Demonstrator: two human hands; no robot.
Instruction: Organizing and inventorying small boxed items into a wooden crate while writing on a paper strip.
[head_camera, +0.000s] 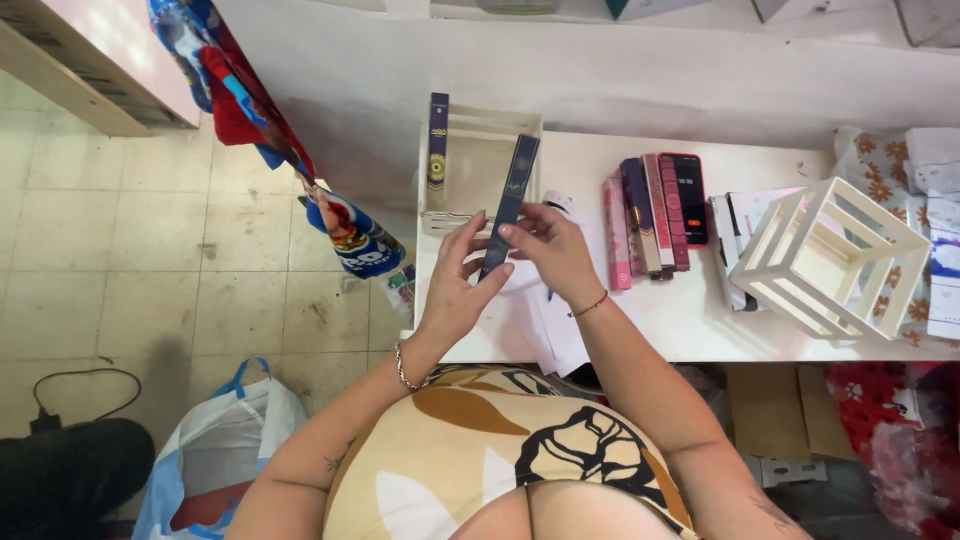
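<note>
Looking down from the head camera, a person stands at a white table (700, 320) and holds a long, slim dark box (508, 207) up between both hands, tilted so its upper end leans toward a shallow white tray (480, 125) at the back of the table. The box looks like thin printed card: light, stiff along its length, probably easy to dent at the corners and a little slick on its glossy faces, so the narrow edges near the lower end seem the surest place to grip. The left hand (455, 285) comes up from below with the wrist bent back and the fingers loosely curled, pinching the bottom of the box between thumb and fingertips. The right hand (555, 250) reaches in from the other side, the fingers laid together along the box's edge about halfway up, steadying it. A second dark box (438, 150) stands upright against the left wall of the tray. To the right lie a row of pink and purple slim boxes (640, 225), a phone (686, 198) just beside them, and further along a white slatted crate (830, 258) tipped on its corner. A white and blue bag (215, 440) sits on the tiled floor.
</note>
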